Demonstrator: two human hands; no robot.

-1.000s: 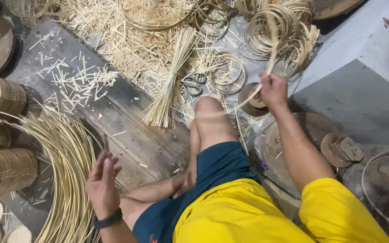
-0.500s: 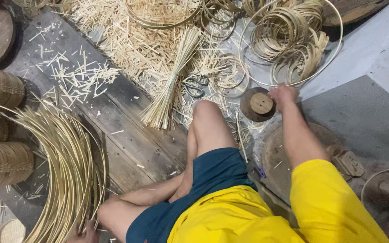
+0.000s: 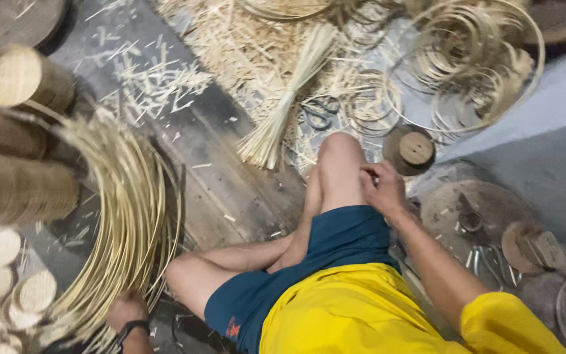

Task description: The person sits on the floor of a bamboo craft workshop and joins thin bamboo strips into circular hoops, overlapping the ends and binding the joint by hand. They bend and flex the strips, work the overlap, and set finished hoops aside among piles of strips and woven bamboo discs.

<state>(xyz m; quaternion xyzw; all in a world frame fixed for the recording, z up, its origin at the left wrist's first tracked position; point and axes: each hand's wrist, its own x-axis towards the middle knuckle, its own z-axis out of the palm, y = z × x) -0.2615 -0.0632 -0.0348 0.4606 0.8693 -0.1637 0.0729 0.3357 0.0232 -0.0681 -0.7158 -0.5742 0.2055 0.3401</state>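
Observation:
I sit on a dark wooden floor with one knee raised. My left hand (image 3: 128, 310), with a dark wristband, is at the bottom left, closed on the lower ends of a curved bundle of long pale bamboo strips (image 3: 129, 216). My right hand (image 3: 381, 187) rests against my raised knee (image 3: 339, 157), fingers curled, and I see nothing in it. A tied sheaf of thin bamboo sticks (image 3: 286, 105) lies just beyond the knee. A small round wooden block (image 3: 416, 148) sits to the right of the knee.
Rolls of woven bamboo (image 3: 18, 190) and a round-ended cylinder (image 3: 14, 75) stand at the left, with several small wooden discs (image 3: 8, 275) below. Coiled bamboo hoops (image 3: 473, 65) and loose shavings (image 3: 230, 46) lie at the top. Scissors (image 3: 319, 115) lie among the shavings.
My right hand has let go of the strip by the hoops and drawn back to my knee. My left hand has moved down to the strip bundle's ends.

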